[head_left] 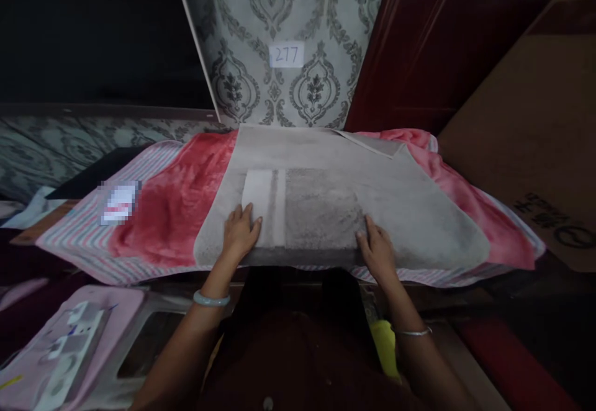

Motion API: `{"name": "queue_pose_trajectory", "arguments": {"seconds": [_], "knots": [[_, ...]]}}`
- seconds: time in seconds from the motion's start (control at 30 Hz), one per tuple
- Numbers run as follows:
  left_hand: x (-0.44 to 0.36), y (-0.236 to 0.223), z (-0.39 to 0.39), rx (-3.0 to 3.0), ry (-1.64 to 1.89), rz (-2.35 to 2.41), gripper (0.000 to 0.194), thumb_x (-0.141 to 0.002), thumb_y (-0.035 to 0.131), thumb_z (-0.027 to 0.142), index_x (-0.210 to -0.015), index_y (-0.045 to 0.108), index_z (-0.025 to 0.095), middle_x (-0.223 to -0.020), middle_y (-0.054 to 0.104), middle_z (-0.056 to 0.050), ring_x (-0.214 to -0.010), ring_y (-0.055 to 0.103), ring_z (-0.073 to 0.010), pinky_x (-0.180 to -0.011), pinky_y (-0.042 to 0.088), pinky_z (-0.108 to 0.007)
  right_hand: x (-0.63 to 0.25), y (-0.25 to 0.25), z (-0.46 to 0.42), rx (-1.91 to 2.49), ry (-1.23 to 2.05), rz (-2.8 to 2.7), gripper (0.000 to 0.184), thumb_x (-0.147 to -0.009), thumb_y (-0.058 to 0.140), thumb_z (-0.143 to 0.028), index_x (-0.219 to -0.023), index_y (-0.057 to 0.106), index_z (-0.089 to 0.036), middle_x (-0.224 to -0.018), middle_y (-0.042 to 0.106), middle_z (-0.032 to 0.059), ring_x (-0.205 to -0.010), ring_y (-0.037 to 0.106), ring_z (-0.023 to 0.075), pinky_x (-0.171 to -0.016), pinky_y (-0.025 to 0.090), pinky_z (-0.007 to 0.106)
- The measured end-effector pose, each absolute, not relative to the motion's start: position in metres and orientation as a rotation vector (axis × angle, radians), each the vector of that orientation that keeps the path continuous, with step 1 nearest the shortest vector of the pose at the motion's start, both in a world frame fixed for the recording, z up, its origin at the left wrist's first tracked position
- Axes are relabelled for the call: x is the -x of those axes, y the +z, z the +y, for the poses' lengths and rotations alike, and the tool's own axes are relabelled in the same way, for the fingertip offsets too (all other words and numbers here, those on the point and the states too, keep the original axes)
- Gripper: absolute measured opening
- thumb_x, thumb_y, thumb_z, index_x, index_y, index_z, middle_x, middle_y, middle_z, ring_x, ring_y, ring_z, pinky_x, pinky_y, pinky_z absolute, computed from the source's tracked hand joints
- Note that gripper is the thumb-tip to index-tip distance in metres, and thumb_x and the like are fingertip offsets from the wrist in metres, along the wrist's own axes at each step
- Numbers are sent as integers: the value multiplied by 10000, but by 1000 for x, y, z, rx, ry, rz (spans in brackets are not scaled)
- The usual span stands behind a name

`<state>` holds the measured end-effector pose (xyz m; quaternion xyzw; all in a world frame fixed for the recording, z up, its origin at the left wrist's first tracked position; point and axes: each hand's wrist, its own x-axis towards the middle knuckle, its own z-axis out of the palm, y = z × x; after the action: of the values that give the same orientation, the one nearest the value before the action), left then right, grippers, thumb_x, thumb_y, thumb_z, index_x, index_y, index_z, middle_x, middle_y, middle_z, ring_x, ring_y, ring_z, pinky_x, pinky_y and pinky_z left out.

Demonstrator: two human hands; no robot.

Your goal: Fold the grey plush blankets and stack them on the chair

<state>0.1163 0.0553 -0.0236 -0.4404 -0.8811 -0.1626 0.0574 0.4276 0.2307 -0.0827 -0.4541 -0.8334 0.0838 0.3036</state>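
A folded grey towel (321, 206) with pale bands at its left end lies flat on a larger light grey cloth (419, 218). My left hand (239, 234) rests at the towel's left end, fingers spread over its whitish band. At the right end my right hand (377, 249) touches the edge, with its thumb and fingers apart. Neither hand is wrapped round anything. Beneath the grey cloth is a red and pink plush blanket (172, 212), with a striped cover (74, 231) showing under that.
A dark screen (97, 38) stands at the back left. Patterned wallpaper carries a paper marked 277 (286, 54). A large cardboard box (535, 144) leans at the right. A power strip (69, 355) lies on a pink surface at lower left. A blurred-out item (120, 202) sits on the blanket.
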Motion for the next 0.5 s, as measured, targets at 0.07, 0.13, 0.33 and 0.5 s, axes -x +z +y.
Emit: {"name": "queue_pose_trajectory", "arguments": {"seconds": [0.07, 0.13, 0.33, 0.5], "knots": [[-107, -28, 50, 1329, -637, -2679, 590, -943, 488, 370, -1465, 516, 96, -1432, 594, -202, -1311, 554, -370, -1100, 439, -529, -425, -82, 231, 1254, 201, -2200, 653, -999, 295, -474, -1512, 442, -97, -1245, 656, 204, -1194, 558, 340, -1018, 458, 504], [-98, -32, 48, 1298, -842, -2679, 586, -896, 553, 338, -1440, 542, 122, -1399, 634, -161, -1302, 570, -341, -1120, 435, -513, -421, -82, 232, 1284, 182, -2187, 656, -990, 297, -486, -1500, 453, -105, -1223, 658, 200, -1180, 558, 348, -996, 462, 508], [-83, -28, 46, 1097, -1569, -2781, 641, -849, 609, 317, -1447, 532, 99, -1403, 635, -146, -1265, 616, -271, -1093, 487, -390, -416, -85, 244, 1288, 218, -2104, 687, -917, 391, -538, -1435, 530, -107, -898, 680, 141, -910, 611, 338, -851, 495, 482], [-88, -22, 41, 1141, -1676, -2742, 689, -842, 631, 308, -1475, 487, 77, -1435, 609, -156, -1297, 597, -266, -1122, 466, -391, -414, -82, 248, 1279, 309, -2058, 699, -888, 419, -525, -1421, 554, -95, -669, 580, 57, -747, 585, 308, -750, 494, 441]]}}
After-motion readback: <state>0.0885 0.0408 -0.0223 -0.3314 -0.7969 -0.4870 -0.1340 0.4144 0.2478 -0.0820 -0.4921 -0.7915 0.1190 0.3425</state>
